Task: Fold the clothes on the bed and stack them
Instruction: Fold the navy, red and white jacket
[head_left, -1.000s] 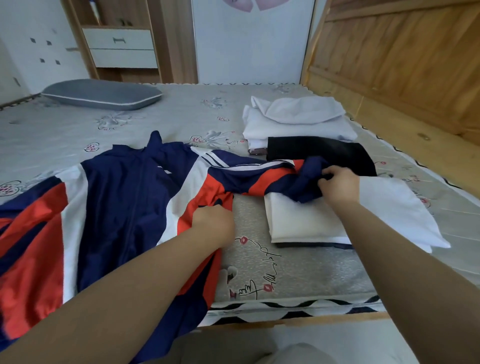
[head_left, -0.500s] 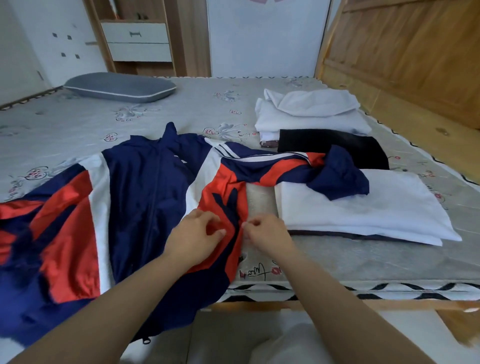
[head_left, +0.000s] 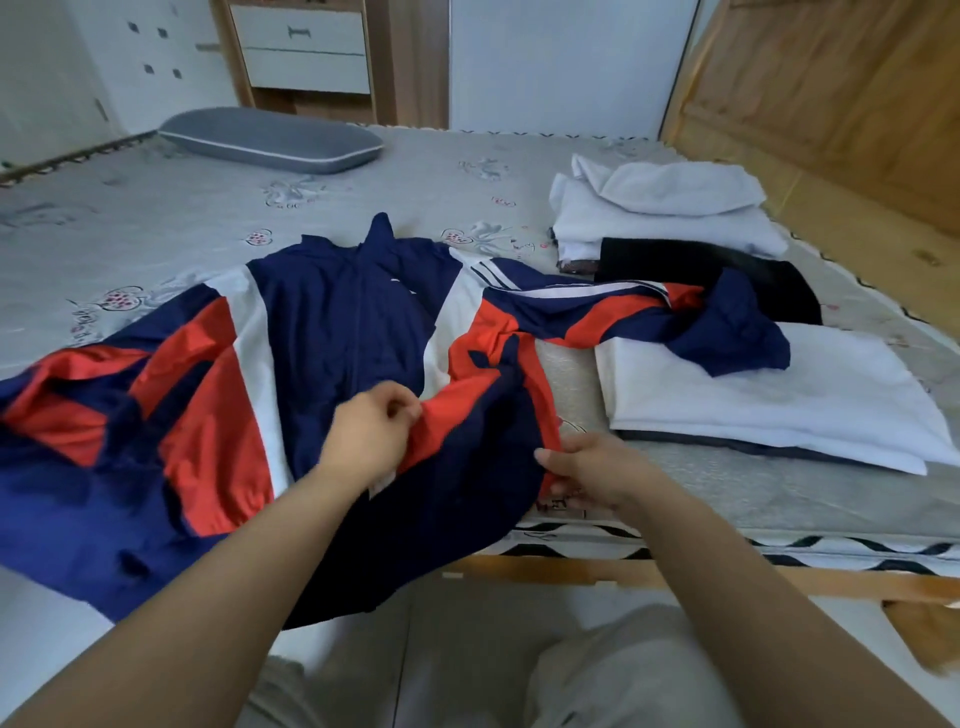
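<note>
Both my hands, left (head_left: 371, 434) and right (head_left: 587, 470), pinch the jacket (head_left: 332, 332) hem; its sleeve (head_left: 727, 332) overlaps the folded shirt (head_left: 769, 405), so pulling risks dragging that.

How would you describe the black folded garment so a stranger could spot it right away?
Start at the wooden wall on the bed's right side. Three folded piles run along that edge. The black garment lies in the middle, between two white piles, the only dark one there.
</note>
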